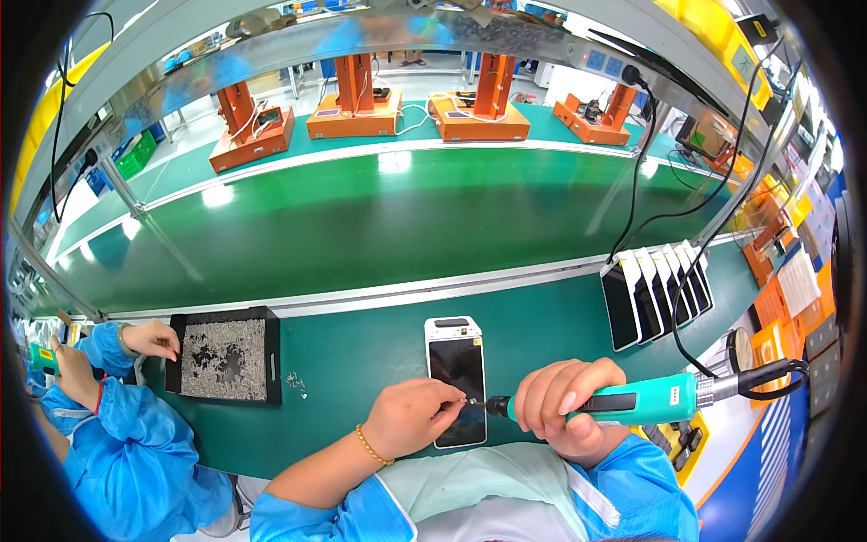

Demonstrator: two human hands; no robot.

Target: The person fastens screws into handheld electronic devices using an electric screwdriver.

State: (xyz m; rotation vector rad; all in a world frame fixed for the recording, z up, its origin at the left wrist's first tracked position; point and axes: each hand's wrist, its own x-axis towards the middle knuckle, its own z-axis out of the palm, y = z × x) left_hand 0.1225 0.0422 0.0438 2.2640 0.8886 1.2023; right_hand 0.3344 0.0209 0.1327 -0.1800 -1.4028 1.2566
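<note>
My right hand is wrapped around a teal and black electric screwdriver, which lies almost level and points left. Its dark nose and thin bit end at the fingertips of my left hand. Thumb and forefinger of that hand pinch a tiny metal piece, apparently a screw, at the bit's tip. Beneath them a white handheld device with a black screen lies flat on the green table. My fingers hide part of its screen.
Left of the device, loose screws lie beside a black tray full of small metal pieces. A co-worker's hand touches that tray; the other hand holds a teal tool. White devices stand in a row at right. The screwdriver's black cable rises behind.
</note>
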